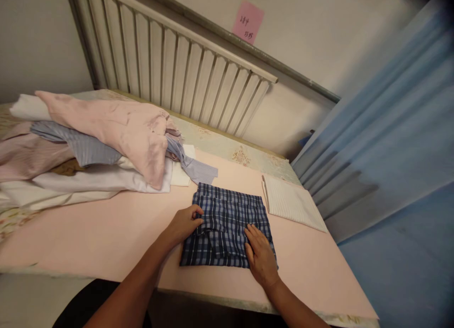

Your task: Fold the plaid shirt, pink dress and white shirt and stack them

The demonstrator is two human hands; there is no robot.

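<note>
A dark blue plaid garment [227, 205], folded into a rough square, lies in front of me on a pale pink sheet [142, 233]. Small wrinkles run across its middle. At its left edge is my left hand [185, 224], its fingers curled and its thumb close to the forefinger, pinching the cloth there. My right hand [260, 252] rests flat on the garment's right side, fingers stretched out. Which kind of garment it is cannot be told from this folded side.
To the left is a loose pile of clothes, with a pink garment [138, 129] on top and a blue striped one [88, 143] below. A folded whitish striped cloth [292, 200] lies at the right. Behind stands a radiator [180, 68]; a blue curtain [383, 139] hangs at the right.
</note>
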